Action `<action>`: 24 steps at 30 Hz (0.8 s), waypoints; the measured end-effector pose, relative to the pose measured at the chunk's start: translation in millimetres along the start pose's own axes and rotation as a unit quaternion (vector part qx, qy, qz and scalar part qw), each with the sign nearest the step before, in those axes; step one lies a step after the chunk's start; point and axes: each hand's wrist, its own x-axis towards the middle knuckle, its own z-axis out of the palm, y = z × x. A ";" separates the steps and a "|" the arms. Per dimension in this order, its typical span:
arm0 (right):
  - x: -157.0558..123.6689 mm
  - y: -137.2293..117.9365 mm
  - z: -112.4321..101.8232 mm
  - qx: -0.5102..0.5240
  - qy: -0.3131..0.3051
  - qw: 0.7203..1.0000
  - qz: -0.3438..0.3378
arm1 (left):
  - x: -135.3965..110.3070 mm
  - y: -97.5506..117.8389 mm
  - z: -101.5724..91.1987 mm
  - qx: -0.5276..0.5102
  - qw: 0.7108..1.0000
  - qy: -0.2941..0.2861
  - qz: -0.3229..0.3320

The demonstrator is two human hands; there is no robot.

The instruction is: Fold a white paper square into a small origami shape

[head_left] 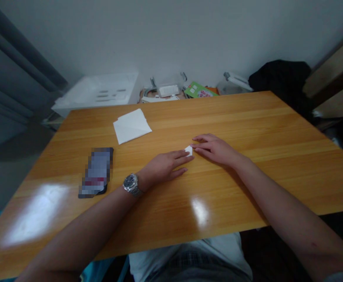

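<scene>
A small folded white paper piece (188,150) lies on the wooden table (248,129) between my two hands. My left hand (165,166), with a metal watch on the wrist, lies flat with fingers stretched out, its fingertips touching the paper's left side. My right hand (214,149) rests palm down, fingers extended and together, fingertips pressing on the paper's right side. Neither hand wraps round the paper; both lie flat on the tabletop.
A stack of white paper sheets (132,125) lies at the back left. A dark phone (96,171) lies left of my left wrist. Behind the table are a white plastic box (98,94), a green booklet (199,91) and a black bag (280,76).
</scene>
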 end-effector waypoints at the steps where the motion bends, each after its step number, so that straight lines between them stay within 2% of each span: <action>1: -0.1 0.2 0.4 0.002 0.001 1.000 0.001 | -0.1 -0.1 0.2 0.001 1.000 -0.002 -0.001; 6: -2.0 0.6 -2.1 0.007 -0.011 1.000 0.003 | 0.2 1.2 2.9 0.011 1.000 -0.009 -0.011; 12: -5.0 -1.2 -12.1 0.010 -0.051 0.998 -0.042 | 0.5 0.8 6.7 0.012 1.000 -0.008 -0.008; 24: -4.5 3.1 -10.3 -0.012 -0.046 0.999 -0.024 | 1.7 2.5 5.7 0.021 1.000 -0.006 -0.013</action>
